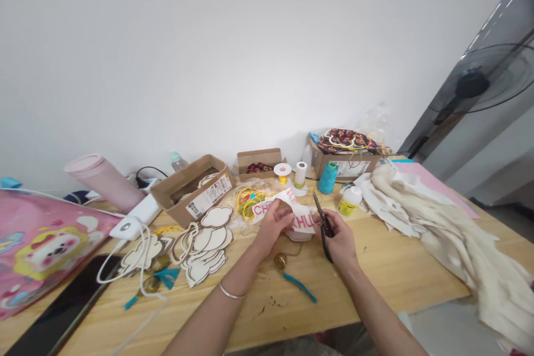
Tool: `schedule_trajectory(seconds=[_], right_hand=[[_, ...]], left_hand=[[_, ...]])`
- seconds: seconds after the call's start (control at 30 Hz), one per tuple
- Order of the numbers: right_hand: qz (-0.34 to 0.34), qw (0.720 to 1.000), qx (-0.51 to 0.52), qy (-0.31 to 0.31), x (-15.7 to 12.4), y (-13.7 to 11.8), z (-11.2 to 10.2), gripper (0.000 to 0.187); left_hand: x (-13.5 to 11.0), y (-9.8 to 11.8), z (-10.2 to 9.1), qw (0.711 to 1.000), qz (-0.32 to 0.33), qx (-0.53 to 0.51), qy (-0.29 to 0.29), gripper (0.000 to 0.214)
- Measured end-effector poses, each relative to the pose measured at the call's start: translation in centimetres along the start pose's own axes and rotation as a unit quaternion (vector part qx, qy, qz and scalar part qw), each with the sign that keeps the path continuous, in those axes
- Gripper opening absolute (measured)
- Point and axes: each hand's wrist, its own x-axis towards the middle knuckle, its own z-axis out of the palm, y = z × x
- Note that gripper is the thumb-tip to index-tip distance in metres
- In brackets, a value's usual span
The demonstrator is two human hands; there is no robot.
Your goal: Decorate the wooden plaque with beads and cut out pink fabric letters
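Observation:
My left hand [276, 223] is closed on a white sheet with pink capital letters [303, 222], held just above the table. In my right hand [339, 236] is a pair of black-handled scissors [324, 221], blades pointing up and away beside the sheet's right edge. Whether the blades touch the sheet I cannot tell. Part of a pale, rounded piece [299, 237] shows below the sheet. Nearer to me lie a brass bell [280, 260] on a cord and a teal tassel strip [300, 287].
White cloud-shaped cutouts [216, 239] lie left, before an open cardboard box [196, 189]. Behind my hands stand a teal thread cone [327, 179] and a glue bottle [349, 201]. Cream fabric [442, 233] drapes over the right edge. A phone [62, 311] and white cable [144, 267] are left.

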Motion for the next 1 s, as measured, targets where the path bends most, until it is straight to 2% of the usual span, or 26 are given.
schedule_trajectory(seconds=[0.17, 0.3, 0.37, 0.47, 0.57, 0.63, 0.77, 0.87, 0.93, 1.0], right_hand=[[-0.059, 0.995, -0.073, -0.025, -0.4, 0.2, 0.2, 0.024], [-0.103, 0.987, -0.116, -0.04, -0.5, 0.3, 0.2, 0.02], [-0.098, 0.988, -0.117, -0.035, -0.5, 0.7, 0.0, 0.019], [-0.059, 0.996, -0.059, 0.031, -0.8, 1.6, -0.7, 0.025], [-0.029, 0.989, 0.001, 0.145, -1.2, 1.9, -2.2, 0.035], [-0.018, 0.982, -0.005, 0.19, -1.7, 1.7, -3.5, 0.037], [-0.006, 0.975, -0.044, 0.216, -2.5, 1.1, -5.9, 0.035], [-0.016, 0.972, -0.062, 0.226, -2.8, 1.2, -7.1, 0.036], [-0.03, 0.969, -0.093, 0.227, -2.9, 0.7, -7.5, 0.036], [-0.05, 0.967, -0.132, 0.214, -2.8, -0.7, -7.4, 0.033]], left_hand=[[0.4, 0.5, -0.2, 0.999, 0.05, -0.004, 0.013, 0.042], [0.1, 1.6, 0.1, 0.987, 0.051, -0.15, 0.007, 0.033], [0.1, 2.1, 0.0, 0.972, 0.035, -0.229, 0.044, 0.022], [0.3, 2.6, -0.9, 0.942, 0.018, -0.311, 0.121, 0.016], [0.7, 2.8, -1.9, 0.932, 0.009, -0.338, 0.128, 0.022], [0.9, 2.7, -2.2, 0.942, 0.012, -0.317, 0.112, 0.029], [0.7, 1.7, -1.7, 0.973, 0.008, -0.218, 0.076, 0.034], [0.5, 1.1, -1.2, 0.996, 0.013, -0.042, 0.083, 0.027], [0.4, 0.9, -1.1, 0.992, 0.031, 0.07, 0.1, 0.024], [0.2, 1.0, -0.8, 0.987, 0.036, 0.122, 0.094, 0.024]])
